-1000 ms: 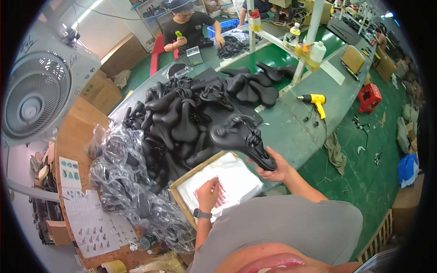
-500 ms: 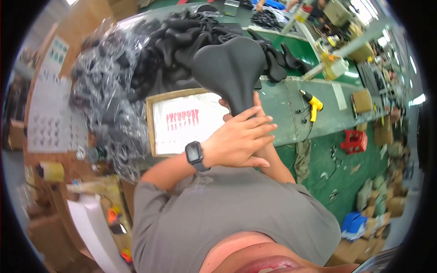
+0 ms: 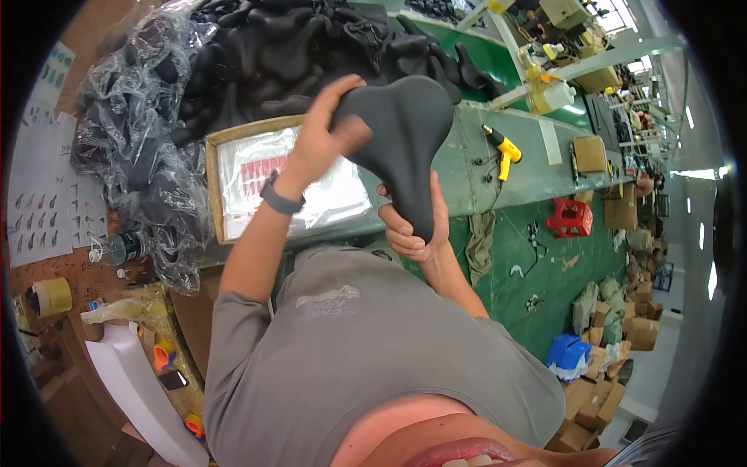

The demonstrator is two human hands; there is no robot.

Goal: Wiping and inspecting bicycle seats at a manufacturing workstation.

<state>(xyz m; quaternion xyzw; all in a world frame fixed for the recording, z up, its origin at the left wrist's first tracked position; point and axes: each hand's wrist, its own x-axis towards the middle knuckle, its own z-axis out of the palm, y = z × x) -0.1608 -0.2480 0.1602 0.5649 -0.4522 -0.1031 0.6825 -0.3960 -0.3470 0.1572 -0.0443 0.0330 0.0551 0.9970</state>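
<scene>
A black bicycle saddle (image 3: 408,128) stands upright in front of my chest, its wide end up and its narrow nose down. My right hand (image 3: 416,223) is wrapped around the nose, with the thumb along its right side. At the saddle's upper left edge is my left hand (image 3: 320,138), wearing a dark watch. Its fingers and thumb are spread apart, and the thumb is smeared by motion over the saddle's face. Whether the left fingertips press on the edge, I cannot tell.
A shallow carton (image 3: 215,187) with plastic-wrapped, red-printed contents lies on the bench at left. Behind it are piled black saddles (image 3: 288,47) and clear plastic wrap (image 3: 128,148). A yellow heat gun (image 3: 506,152) lies on the green bench; a red stool (image 3: 570,218) stands on the floor.
My left hand has moved from across the saddle's nose up to its wide end's left edge. The saddle has come lower and nearer, and the right hand's grip now shows.
</scene>
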